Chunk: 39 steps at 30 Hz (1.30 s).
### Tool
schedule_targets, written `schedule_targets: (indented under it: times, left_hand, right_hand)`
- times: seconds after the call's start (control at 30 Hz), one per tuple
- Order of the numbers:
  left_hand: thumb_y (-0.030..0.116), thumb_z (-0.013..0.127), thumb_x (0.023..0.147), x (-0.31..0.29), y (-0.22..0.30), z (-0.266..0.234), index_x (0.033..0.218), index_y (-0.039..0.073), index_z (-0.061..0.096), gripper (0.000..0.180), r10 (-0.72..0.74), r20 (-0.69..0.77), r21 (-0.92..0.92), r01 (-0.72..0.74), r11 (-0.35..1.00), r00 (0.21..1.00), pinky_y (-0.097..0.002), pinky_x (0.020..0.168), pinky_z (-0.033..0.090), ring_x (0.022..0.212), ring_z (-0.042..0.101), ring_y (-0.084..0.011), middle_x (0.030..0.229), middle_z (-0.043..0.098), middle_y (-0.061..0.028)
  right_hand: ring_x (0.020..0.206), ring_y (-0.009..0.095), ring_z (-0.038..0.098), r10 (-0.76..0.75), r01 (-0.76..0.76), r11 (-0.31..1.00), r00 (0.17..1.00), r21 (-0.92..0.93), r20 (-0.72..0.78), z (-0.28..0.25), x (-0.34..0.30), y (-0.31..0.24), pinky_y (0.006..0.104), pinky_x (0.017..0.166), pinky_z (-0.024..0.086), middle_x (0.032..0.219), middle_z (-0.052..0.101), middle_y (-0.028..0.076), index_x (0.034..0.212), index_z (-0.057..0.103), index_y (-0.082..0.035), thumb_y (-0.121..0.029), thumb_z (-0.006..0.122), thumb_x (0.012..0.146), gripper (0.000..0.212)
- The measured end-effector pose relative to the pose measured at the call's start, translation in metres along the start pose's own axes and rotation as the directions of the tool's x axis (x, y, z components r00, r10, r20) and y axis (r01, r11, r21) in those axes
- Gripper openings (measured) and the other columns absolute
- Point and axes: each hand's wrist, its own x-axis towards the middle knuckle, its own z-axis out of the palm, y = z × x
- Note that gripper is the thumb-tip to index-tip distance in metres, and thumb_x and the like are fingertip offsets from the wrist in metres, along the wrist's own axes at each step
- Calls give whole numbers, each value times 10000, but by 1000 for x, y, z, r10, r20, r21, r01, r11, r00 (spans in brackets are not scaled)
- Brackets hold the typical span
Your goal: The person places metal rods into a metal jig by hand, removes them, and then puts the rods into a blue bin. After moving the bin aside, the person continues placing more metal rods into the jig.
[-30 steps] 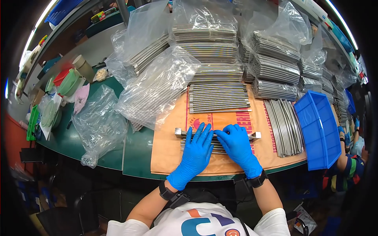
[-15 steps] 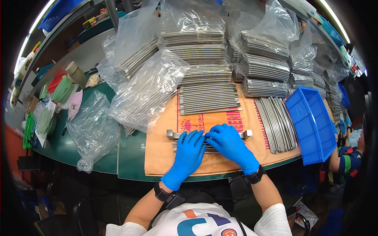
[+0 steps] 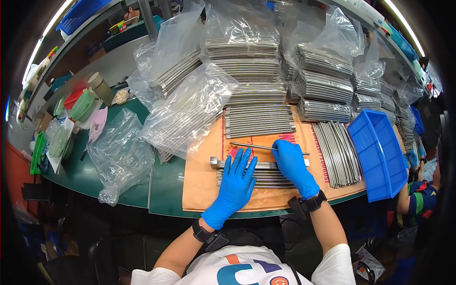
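My right hand (image 3: 295, 166), in a blue glove, pinches a thin metal rod (image 3: 251, 145) that lies crosswise just beyond a metal bar (image 3: 266, 165) with square ends. My left hand (image 3: 236, 185), also gloved in blue, rests flat with fingers spread across the bar and a row of rods (image 3: 280, 180) on its near side. Farther off, another row of rods (image 3: 259, 121) lies on the orange sheet (image 3: 204, 197). A third spread of rods (image 3: 336, 154) is to the right of my right hand.
Stacked bundles of rods (image 3: 244, 69) in clear plastic line the back. A blue bin (image 3: 377, 154) stands tilted at the right. Crumpled plastic bags (image 3: 123, 159) and green baskets (image 3: 83, 107) occupy the left of the green table. Another person's arm (image 3: 403, 192) shows at far right.
My hands, earlier together over the bar, have parted. The right has moved a rod to the far side of the bar; the left has opened out flat. The whole view has shifted slightly.
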Motion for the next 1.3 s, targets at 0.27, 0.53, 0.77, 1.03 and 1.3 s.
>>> schedule_targets:
  times: [0.27, 0.53, 0.77, 1.03, 1.3]
  left_hand:
    - [147, 614, 870, 0, -1, 3, 1384, 22, 439, 557, 13, 92, 114, -24, 993, 996, -567, 1145, 116, 1428, 214, -351, 1521, 278, -163]
    - [159, 602, 875, 1, 0, 5, 1376, 22, 447, 542, -37, 96, 145, 23, 989, 995, -579, 1146, 80, 1424, 229, -342, 1508, 302, -162]
    - [148, 607, 867, 4, -1, 4, 1357, 26, 465, 524, -55, 103, 161, 38, 986, 993, -576, 1143, 101, 1394, 291, -329, 1458, 380, -151]
    - [144, 623, 866, -4, -8, 7, 1195, 26, 587, 351, -29, 35, 67, 27, 997, 999, -531, 1121, 205, 1262, 452, -304, 1313, 531, -123]
    - [142, 622, 867, -4, -6, 11, 1155, 21, 605, 312, -14, -10, 45, 15, 999, 1000, -504, 1112, 250, 1251, 462, -307, 1302, 535, -136]
  right_hand:
    - [774, 224, 565, -58, 73, 988, 992, 134, -110, -8, -30, -30, 373, 659, 412, 825, 608, 13, 988, 698, -157, -215, 694, 820, 178]
    - [793, 217, 558, -44, 62, 986, 992, 152, -121, -1, -31, -32, 366, 673, 405, 845, 606, 10, 991, 695, -161, -218, 692, 821, 179]
    - [813, 224, 564, -84, 96, 989, 991, 111, -108, -2, -27, -32, 365, 704, 408, 873, 610, 21, 983, 678, -145, -232, 680, 829, 178]
    - [843, 256, 583, -147, 131, 970, 987, 205, 66, -19, -18, -33, 386, 748, 450, 900, 624, 62, 965, 670, -118, -211, 653, 843, 155]
    - [853, 303, 613, -43, 67, 991, 979, -115, 199, 1, 51, 19, 434, 735, 501, 874, 636, 121, 913, 661, -48, -148, 626, 826, 137]
